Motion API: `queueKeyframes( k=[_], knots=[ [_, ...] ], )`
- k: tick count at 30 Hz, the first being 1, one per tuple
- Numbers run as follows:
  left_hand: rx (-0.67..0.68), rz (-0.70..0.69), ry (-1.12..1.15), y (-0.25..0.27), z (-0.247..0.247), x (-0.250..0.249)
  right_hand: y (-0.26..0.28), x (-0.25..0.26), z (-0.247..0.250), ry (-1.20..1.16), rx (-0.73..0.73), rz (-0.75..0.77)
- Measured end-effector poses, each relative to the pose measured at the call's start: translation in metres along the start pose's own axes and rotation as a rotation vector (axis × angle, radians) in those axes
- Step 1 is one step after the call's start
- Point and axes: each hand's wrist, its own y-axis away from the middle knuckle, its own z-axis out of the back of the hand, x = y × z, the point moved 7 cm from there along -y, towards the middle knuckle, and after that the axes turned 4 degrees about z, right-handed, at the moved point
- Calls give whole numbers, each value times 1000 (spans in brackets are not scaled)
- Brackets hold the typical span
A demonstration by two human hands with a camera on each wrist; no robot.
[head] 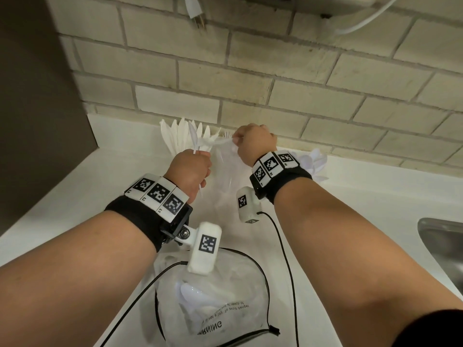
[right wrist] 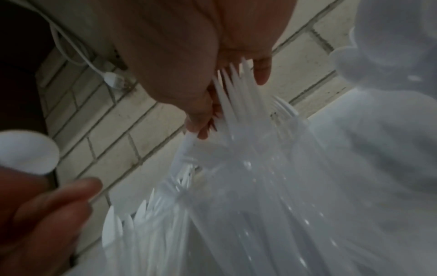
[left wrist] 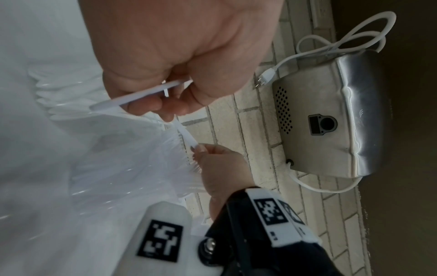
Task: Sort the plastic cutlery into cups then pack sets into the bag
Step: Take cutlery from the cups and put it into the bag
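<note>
My left hand [head: 191, 169] grips white plastic cutlery [head: 193, 136] in its fist; a spoon bowl [right wrist: 26, 151] shows above its fingers. My right hand [head: 253, 144] pinches the end of a white fork [head: 223, 141] over a clear cup [head: 225, 176] of forks. That piece [left wrist: 187, 138] reaches across to the left hand's fingertips [left wrist: 165, 112]. A cup of knives [head: 183, 136] stands behind the left hand by the wall, and a cup of spoons [head: 314, 161] stands beyond the right wrist. The clear drawstring bag [head: 213, 304] lies near me with cutlery inside.
The white counter [head: 350, 221] ends at a brick wall [head: 275, 83] behind the cups. A dark panel [head: 37, 96] closes the left side. A steel sink [head: 443, 241] opens at the right. A metal appliance [left wrist: 331, 115] with a loose white cord hangs on the wall above.
</note>
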Motion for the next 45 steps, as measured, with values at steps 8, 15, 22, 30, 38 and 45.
queueKeyframes(
  k=[8,15,22,30,38,45],
  knots=[
    [-175,-279,-78,-5,9,-32,21,-31,12,-526,-238,94],
    [-187,-630,-448,16,-17,-66,35,-12,18,-402,-161,291],
    [-172,-717,-434,26,-25,-72,36,-13,34,-851,-302,225],
    [-233,-625,-459,15,1,-57,45,-27,13,-825,-237,204],
    [-230,-579,-485,18,4,-48,40,-22,-9,-293,-146,224],
    [-16,-445,-682,13,-18,-27,51,-16,17,-389,-266,228]
  ],
)
